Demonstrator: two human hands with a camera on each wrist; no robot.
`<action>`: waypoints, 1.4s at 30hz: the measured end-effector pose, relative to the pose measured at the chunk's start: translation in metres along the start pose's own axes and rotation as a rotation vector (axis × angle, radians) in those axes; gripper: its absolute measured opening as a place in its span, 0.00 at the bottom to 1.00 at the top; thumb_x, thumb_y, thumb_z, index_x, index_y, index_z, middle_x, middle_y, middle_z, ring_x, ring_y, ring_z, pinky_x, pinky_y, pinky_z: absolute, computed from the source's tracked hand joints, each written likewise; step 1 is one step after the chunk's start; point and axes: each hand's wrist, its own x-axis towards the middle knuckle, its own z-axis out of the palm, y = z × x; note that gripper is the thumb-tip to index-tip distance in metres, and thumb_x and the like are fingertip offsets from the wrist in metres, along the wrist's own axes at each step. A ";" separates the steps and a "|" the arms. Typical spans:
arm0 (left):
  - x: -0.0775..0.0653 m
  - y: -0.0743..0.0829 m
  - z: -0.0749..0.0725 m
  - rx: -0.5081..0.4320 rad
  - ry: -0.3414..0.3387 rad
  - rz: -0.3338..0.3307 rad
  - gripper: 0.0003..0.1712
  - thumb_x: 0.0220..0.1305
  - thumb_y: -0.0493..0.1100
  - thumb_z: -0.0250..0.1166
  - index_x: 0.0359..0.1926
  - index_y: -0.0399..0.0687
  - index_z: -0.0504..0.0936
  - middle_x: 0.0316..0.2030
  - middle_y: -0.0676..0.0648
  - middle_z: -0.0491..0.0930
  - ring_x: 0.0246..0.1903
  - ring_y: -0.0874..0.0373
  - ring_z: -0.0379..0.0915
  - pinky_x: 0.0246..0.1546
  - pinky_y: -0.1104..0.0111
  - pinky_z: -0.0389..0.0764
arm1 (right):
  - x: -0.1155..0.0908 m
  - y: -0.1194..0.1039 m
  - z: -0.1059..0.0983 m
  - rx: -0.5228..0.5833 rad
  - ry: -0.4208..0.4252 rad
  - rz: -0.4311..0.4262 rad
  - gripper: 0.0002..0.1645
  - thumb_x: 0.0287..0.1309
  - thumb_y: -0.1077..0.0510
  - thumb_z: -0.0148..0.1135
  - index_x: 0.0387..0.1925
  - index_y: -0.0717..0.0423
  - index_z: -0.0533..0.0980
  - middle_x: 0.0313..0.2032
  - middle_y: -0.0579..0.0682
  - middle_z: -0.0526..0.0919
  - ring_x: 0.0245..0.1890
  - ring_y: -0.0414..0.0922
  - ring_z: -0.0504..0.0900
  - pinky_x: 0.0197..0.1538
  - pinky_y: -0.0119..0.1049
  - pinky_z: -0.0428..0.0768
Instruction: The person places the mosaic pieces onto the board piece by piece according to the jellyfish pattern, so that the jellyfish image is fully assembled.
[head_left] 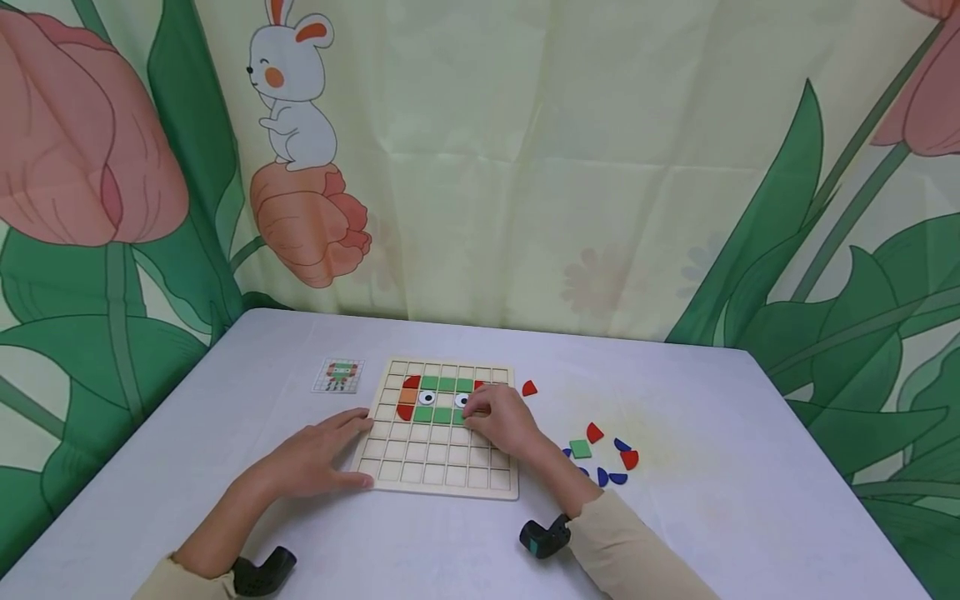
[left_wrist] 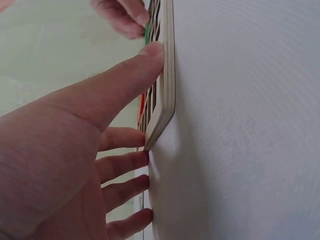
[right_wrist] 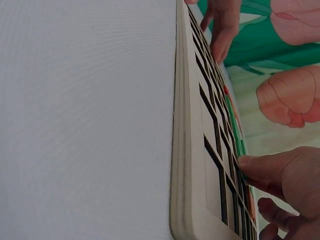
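Note:
A wooden grid board (head_left: 435, 476) lies on the table, partly filled with red, orange and green pieces and two round eye pieces. My left hand (head_left: 318, 457) rests along its left side with fingers spread. In the left wrist view the thumb (left_wrist: 150, 55) touches the board's edge and the other fingertips reach down to the cloth. Over the right part of the board, my right hand (head_left: 504, 419) pinches a green square tile (right_wrist: 241, 147) low at the grid, thumb against it. That hand covers some cells and part of the right eye piece (head_left: 461, 401).
A small picture card (head_left: 339, 376) with a figure on a grid lies left of the board. To the right are loose pieces: a red one (head_left: 529, 388), a green square (head_left: 581, 449) and several blue ones (head_left: 618, 478). A printed curtain (head_left: 600, 167) hangs behind the table.

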 end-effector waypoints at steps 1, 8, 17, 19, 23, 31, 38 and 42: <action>0.000 0.000 0.000 0.000 0.000 0.001 0.50 0.48 0.68 0.70 0.67 0.47 0.69 0.70 0.42 0.62 0.69 0.41 0.59 0.61 0.40 0.66 | 0.000 0.000 0.000 -0.002 -0.001 0.004 0.04 0.53 0.63 0.70 0.30 0.52 0.86 0.40 0.47 0.84 0.51 0.47 0.76 0.57 0.44 0.77; 0.001 0.001 -0.001 -0.007 -0.004 -0.008 0.50 0.48 0.67 0.71 0.67 0.47 0.69 0.71 0.43 0.62 0.69 0.42 0.59 0.62 0.40 0.66 | -0.002 -0.001 -0.002 -0.019 -0.011 0.004 0.03 0.53 0.62 0.69 0.32 0.52 0.86 0.42 0.47 0.82 0.50 0.48 0.75 0.55 0.44 0.78; -0.001 0.003 -0.002 -0.008 -0.001 -0.017 0.50 0.48 0.66 0.71 0.67 0.46 0.69 0.70 0.42 0.62 0.69 0.41 0.59 0.62 0.40 0.65 | -0.009 -0.002 -0.007 0.015 -0.005 0.012 0.08 0.55 0.59 0.68 0.38 0.53 0.86 0.43 0.48 0.82 0.46 0.46 0.76 0.44 0.35 0.79; -0.001 0.002 -0.001 -0.002 0.000 -0.014 0.50 0.48 0.66 0.71 0.67 0.46 0.69 0.70 0.42 0.62 0.69 0.41 0.59 0.61 0.40 0.66 | -0.012 -0.001 -0.009 0.017 -0.001 0.019 0.08 0.56 0.59 0.67 0.38 0.52 0.86 0.41 0.47 0.82 0.40 0.44 0.75 0.37 0.31 0.77; -0.001 0.001 0.000 0.000 -0.002 -0.011 0.50 0.48 0.67 0.71 0.67 0.46 0.69 0.70 0.42 0.62 0.69 0.41 0.59 0.61 0.40 0.66 | -0.018 0.001 -0.015 0.027 0.014 0.030 0.07 0.56 0.59 0.66 0.38 0.51 0.85 0.37 0.44 0.81 0.31 0.42 0.72 0.29 0.29 0.72; -0.001 0.001 0.000 0.004 0.001 -0.004 0.50 0.48 0.67 0.70 0.67 0.46 0.68 0.70 0.42 0.62 0.69 0.41 0.59 0.61 0.41 0.66 | -0.027 0.007 -0.030 0.024 0.076 0.074 0.06 0.54 0.58 0.69 0.36 0.47 0.85 0.36 0.40 0.81 0.33 0.42 0.72 0.30 0.31 0.72; -0.001 0.000 0.001 0.010 0.007 0.005 0.50 0.48 0.68 0.70 0.67 0.46 0.68 0.70 0.43 0.62 0.69 0.42 0.60 0.61 0.42 0.67 | -0.035 0.014 -0.039 0.000 0.111 0.121 0.07 0.53 0.57 0.70 0.36 0.47 0.85 0.34 0.41 0.80 0.33 0.42 0.71 0.27 0.29 0.70; -0.001 0.000 0.001 0.010 0.004 0.001 0.50 0.48 0.68 0.70 0.67 0.46 0.68 0.70 0.42 0.62 0.69 0.42 0.59 0.61 0.41 0.67 | -0.039 0.018 -0.045 -0.011 0.131 0.143 0.08 0.53 0.58 0.71 0.37 0.48 0.85 0.36 0.42 0.81 0.33 0.42 0.71 0.28 0.29 0.70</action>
